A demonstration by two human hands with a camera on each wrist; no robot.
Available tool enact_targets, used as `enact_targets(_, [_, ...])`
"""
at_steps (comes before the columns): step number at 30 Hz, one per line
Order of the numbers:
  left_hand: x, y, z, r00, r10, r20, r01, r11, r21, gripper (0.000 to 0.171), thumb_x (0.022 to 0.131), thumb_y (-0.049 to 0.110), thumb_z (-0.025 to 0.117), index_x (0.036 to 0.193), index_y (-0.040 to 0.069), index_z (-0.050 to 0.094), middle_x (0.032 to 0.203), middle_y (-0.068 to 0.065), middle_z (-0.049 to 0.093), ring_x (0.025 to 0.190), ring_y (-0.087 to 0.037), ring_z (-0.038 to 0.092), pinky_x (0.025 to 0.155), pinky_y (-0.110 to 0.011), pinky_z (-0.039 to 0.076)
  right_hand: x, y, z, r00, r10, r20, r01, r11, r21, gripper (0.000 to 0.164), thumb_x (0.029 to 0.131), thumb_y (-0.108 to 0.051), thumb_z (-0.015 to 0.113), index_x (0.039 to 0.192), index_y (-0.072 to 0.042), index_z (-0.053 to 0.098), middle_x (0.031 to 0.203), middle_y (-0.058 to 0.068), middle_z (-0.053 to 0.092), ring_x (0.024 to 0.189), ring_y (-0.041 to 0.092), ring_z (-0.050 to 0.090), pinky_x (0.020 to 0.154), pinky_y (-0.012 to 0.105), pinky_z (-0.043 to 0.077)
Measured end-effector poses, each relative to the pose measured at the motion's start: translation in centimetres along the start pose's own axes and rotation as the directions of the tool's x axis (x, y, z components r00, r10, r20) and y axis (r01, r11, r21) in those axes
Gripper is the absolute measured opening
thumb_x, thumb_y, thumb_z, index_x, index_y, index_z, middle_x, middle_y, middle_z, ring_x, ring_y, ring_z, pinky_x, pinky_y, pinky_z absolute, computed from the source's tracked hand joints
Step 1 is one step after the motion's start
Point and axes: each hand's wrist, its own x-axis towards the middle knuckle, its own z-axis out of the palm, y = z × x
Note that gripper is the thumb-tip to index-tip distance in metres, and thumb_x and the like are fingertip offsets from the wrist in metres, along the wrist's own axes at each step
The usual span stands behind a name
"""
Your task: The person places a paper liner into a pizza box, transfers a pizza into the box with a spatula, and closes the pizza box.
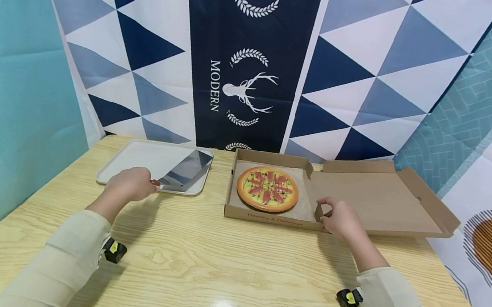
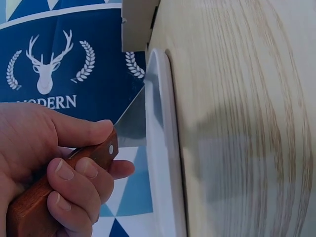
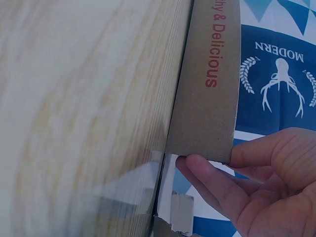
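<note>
My left hand [image 1: 132, 183] grips the brown wooden handle [image 2: 37, 207] of a pizza peel, its thumb lying along the top. The peel's broad, shiny metal blade [image 1: 186, 170] reaches over the right part of a white tray [image 1: 125, 161]; whether it touches the tray I cannot tell. In the open cardboard pizza box [image 1: 240, 212] lies a whole pizza [image 1: 267, 189] with red strips on yellow topping. My right hand [image 1: 341, 218] pinches the front right corner of the box's base between thumb and fingers, as the right wrist view shows.
The box lid [image 1: 371, 199] lies folded back to the right, its side flaps raised, near the right edge of the wooden table [image 1: 225, 266]. A patterned cloth [image 1: 254, 74] hangs directly behind the table. Turquoise cloth [image 1: 24, 75] hangs on the left.
</note>
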Motion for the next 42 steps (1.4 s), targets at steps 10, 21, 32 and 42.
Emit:
enact_targets(10, [1.3,-0.6,0.1,0.999,-0.033,-0.001,0.033,0.999,0.002,0.031,0.099,0.031,0.052,0.075,0.012,0.058,0.081,-0.008,0.056,0.071,-0.025,0.051,0.062,-0.041,0.040,0.0,-0.1,0.0,1.000,-0.007,0.002,0.007,1.000,-0.002,0.046,0.086,0.012,0.054,0.132,0.009,0.049,0.089,0.022,0.065,0.066,0.022,0.066,0.060,0.034,0.055])
enact_targets(21, [2.9,0.3,0.0,0.999,-0.049,0.009,0.049,0.998,0.045,0.033,0.098,0.027,0.049,0.071,0.012,0.058,0.098,-0.011,0.061,0.077,-0.027,0.053,0.065,-0.043,0.043,0.0,0.0,0.0,1.000,-0.011,-0.001,0.011,1.000,-0.009,0.046,0.087,0.010,0.056,0.132,0.009,0.048,0.089,0.022,0.064,0.065,0.023,0.065,0.058,0.034,0.054])
enact_targets(32, [3.8,1.3,-0.1,0.996,-0.085,0.039,0.082,0.994,0.072,0.032,0.100,0.029,0.048,0.077,0.010,0.060,0.094,-0.011,0.060,0.076,-0.026,0.053,0.066,-0.043,0.044,0.1,0.0,0.0,1.000,-0.004,-0.002,0.004,1.000,-0.016,0.046,0.086,0.010,0.055,0.132,0.009,0.049,0.087,0.021,0.065,0.065,0.022,0.066,0.058,0.034,0.054])
enact_targets(42, [4.0,2.4,0.0,0.992,-0.104,0.073,0.097,0.991,0.095,0.023,0.097,0.021,0.047,0.088,0.006,0.062,0.090,-0.011,0.060,0.070,-0.024,0.055,0.062,-0.038,0.045,0.0,-0.1,0.0,1.000,-0.007,-0.004,0.007,1.000,-0.013,0.046,0.086,0.011,0.054,0.132,0.009,0.049,0.087,0.021,0.065,0.065,0.022,0.066,0.058,0.034,0.054])
